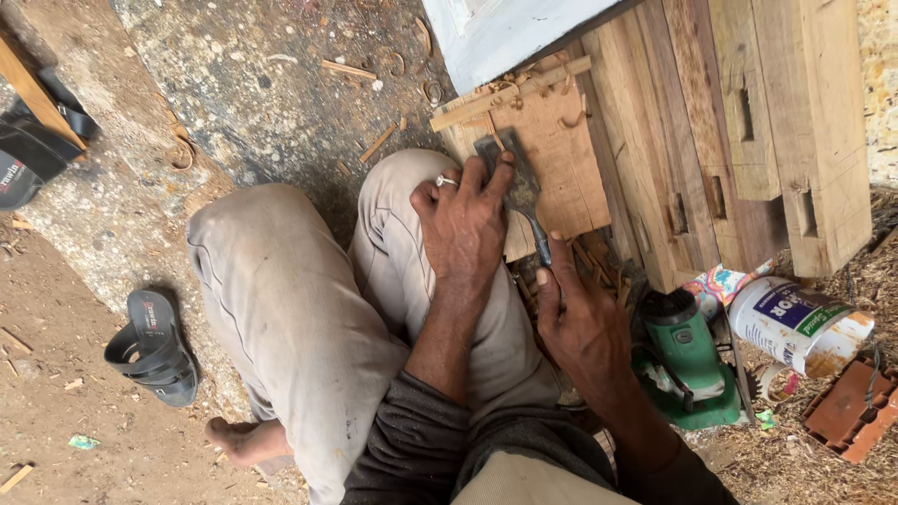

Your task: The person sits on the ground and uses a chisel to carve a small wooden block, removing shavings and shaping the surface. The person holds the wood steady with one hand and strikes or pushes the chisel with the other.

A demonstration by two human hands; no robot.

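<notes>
My chisel (526,201) lies on the wood board (552,168), long axis diagonal, flat metal blade pointing up-left, handle end down-right. My left hand (465,220), ring on one finger, has its fingers spread flat, pressing the blade onto the board. My right hand (585,323) is curled closed around the handle. The board is rough, reddish and flat, with a thin wood strip (510,93) across its top. Thick mortised beams (748,131) sit just right. A green power tool (687,360), white can (800,323) and brick (856,407) are near the right hand. A grey sandal (150,346) lies well apart.
</notes>
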